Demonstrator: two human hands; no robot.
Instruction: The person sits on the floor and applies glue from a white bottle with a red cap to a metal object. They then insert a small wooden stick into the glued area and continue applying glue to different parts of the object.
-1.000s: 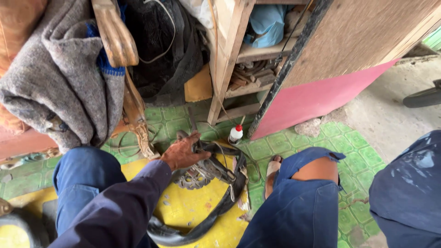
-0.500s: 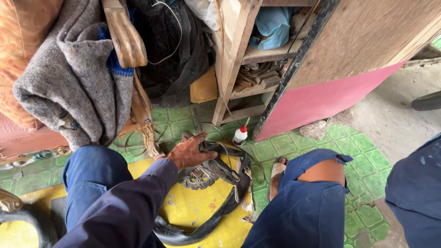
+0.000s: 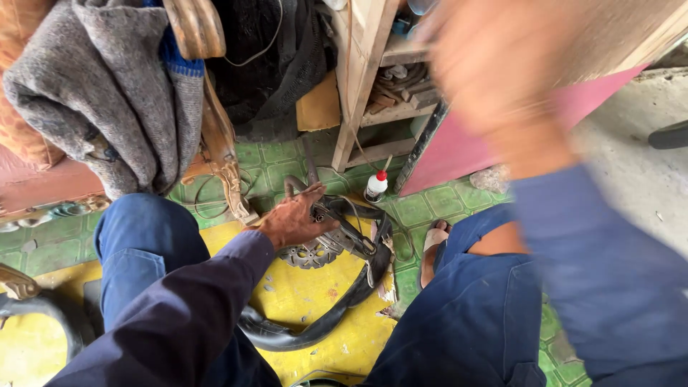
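Observation:
My left hand (image 3: pixel 295 216) rests palm down on a black rubber inner tube (image 3: pixel 337 315) and a metal clamp-like tool (image 3: pixel 344 231) on the yellow floor between my knees. A toothed metal disc (image 3: pixel 309 255) lies just under that hand. My right hand (image 3: pixel 494 64) is raised close to the camera, badly blurred, in front of the wooden shelf; I see nothing in it, but its fingers cannot be made out. A small white bottle with a red cap (image 3: pixel 375 185) stands on the green tiles beyond the tube.
A wooden shelf unit (image 3: pixel 362 79) with scraps stands ahead, a pink board (image 3: pixel 459 154) leaning on it. A grey blanket (image 3: pixel 93 93) hangs at the left beside a wooden piece (image 3: pixel 215 136). Another black tube (image 3: pixel 50 315) lies at the lower left. My sandalled foot (image 3: pixel 433 247) is on the tiles.
My right hand has risen into view, close to the camera and blurred. The left hand stays on the tube and tool.

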